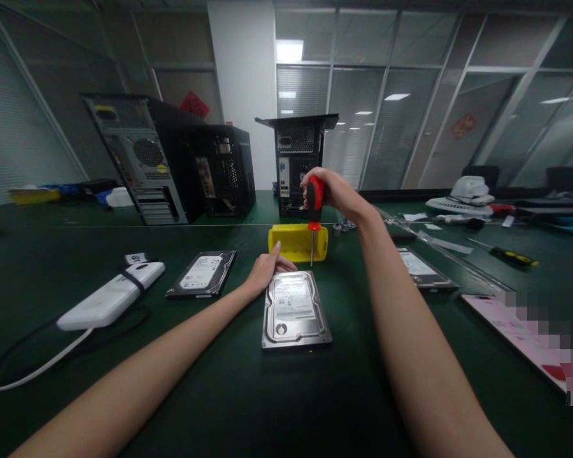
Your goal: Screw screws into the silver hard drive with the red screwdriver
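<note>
A red diamond-shaped paper sign (pixel 194 105) at the back shows the big Chinese character 福. A small white tag (pixel 135 258) on the long white plastic power strip (pixel 107 300) has a number like 18 or 81. The white paper label (pixel 293 298) on the silver metal hard drive (pixel 300 332) has words too tiny to read.

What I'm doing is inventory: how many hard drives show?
3: the hard drive at the left hand, another drive farther left, a third drive partly behind the right forearm. More may be hidden.

This is an office (glass partitions (pixel 356 105), computer towers (pixel 155 159)).
</note>
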### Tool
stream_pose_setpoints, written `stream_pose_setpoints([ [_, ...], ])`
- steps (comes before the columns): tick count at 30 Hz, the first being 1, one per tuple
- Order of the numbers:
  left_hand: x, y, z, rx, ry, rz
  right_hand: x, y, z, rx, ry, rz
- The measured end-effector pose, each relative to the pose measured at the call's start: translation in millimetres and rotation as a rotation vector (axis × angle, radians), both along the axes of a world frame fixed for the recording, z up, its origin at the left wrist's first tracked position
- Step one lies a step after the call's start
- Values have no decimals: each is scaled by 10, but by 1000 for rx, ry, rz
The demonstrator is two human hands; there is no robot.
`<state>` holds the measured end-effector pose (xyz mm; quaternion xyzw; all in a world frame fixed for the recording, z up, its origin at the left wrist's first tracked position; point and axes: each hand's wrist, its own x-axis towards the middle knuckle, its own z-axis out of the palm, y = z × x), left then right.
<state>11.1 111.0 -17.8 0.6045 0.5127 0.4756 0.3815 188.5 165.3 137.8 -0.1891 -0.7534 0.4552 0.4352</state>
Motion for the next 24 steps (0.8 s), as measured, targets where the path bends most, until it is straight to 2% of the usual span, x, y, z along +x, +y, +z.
stream_pose_setpoints([
  [4, 7, -5, 13, -7, 1, 7, 7, -16, 12, 79, -60, -72],
  [7, 1, -2, 7, -1, -13, 2, 8, -32, 18, 85, -67, -49],
  [15, -12, 15, -15, 8, -6, 1, 10, -76, 10, 32, 0, 39],
  [20, -16, 7, -14, 17, -18, -5, 11, -79, 9, 48, -24, -2],
  [24, -17, 2, -10, 20, -8, -1, -4, -27, -7, -17, -44, -16],
])
